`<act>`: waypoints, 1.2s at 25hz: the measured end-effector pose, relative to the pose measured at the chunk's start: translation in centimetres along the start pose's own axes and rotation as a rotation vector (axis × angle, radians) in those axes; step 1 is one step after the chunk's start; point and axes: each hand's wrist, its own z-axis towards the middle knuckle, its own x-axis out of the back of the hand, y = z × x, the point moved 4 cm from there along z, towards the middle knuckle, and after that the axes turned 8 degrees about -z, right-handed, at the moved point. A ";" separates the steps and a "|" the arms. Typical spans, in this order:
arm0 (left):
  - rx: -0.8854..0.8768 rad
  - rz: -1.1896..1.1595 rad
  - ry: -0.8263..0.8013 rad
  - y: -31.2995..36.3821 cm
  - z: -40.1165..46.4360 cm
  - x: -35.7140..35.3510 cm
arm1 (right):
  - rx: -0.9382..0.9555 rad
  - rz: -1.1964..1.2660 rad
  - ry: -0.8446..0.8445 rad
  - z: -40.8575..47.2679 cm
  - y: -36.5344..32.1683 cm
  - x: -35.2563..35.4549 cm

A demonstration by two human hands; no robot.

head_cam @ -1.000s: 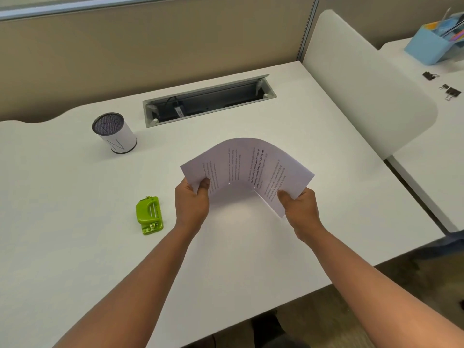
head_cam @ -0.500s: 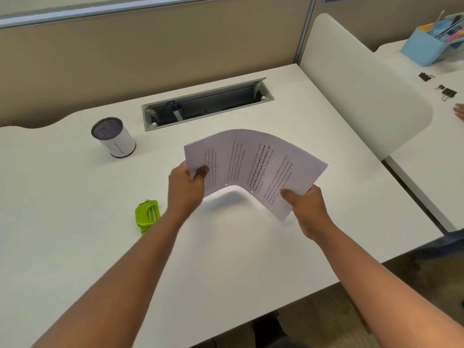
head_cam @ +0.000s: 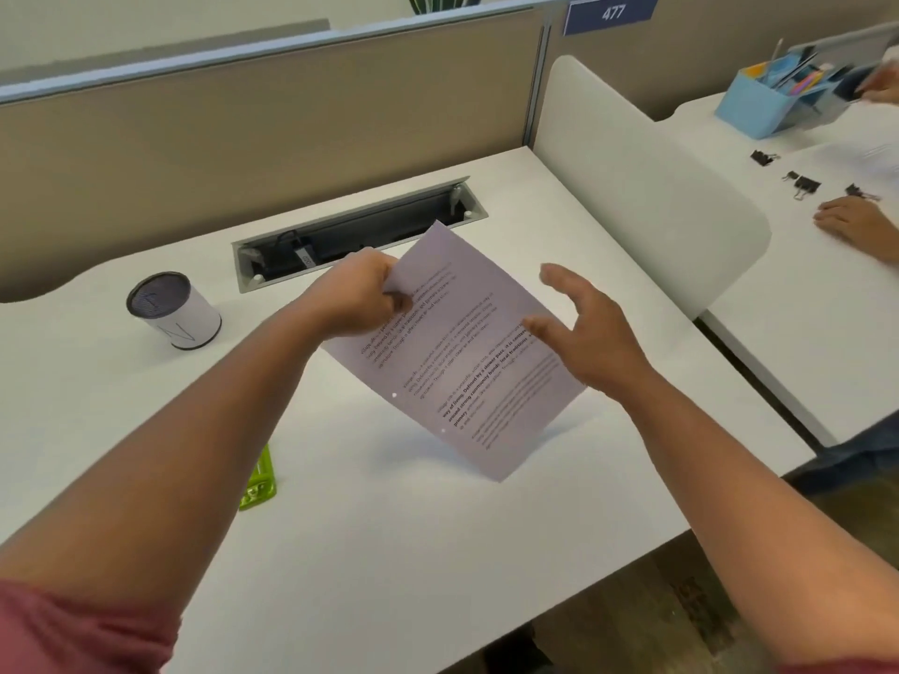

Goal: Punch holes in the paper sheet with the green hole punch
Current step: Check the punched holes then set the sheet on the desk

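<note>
A printed paper sheet point(head_cam: 457, 352) hangs tilted above the white desk point(head_cam: 438, 527), its lower corner near the desk top. My left hand point(head_cam: 360, 299) pinches the sheet's upper left edge. My right hand point(head_cam: 588, 328) is spread with straight fingers at the sheet's right edge, its thumb over the paper, gripping nothing. The green hole punch point(head_cam: 260, 479) lies on the desk near the front left, mostly hidden behind my left forearm.
A white cylindrical cup point(head_cam: 175, 311) stands at the left. A cable tray opening point(head_cam: 360, 233) is set into the desk at the back. A white divider point(head_cam: 652, 187) bounds the right side. Beyond it, another person's hand point(head_cam: 856, 226), binder clips point(head_cam: 805, 184) and a blue organiser point(head_cam: 773, 102).
My right hand has let go of the sheet and opened. The left hand has lifted and turned the sheet, which now hangs from it. The view has tilted up.
</note>
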 end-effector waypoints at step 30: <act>0.425 -0.631 0.292 2.1 11.8 -23.0 | -0.433 0.038 -0.227 14.0 21.8 2.2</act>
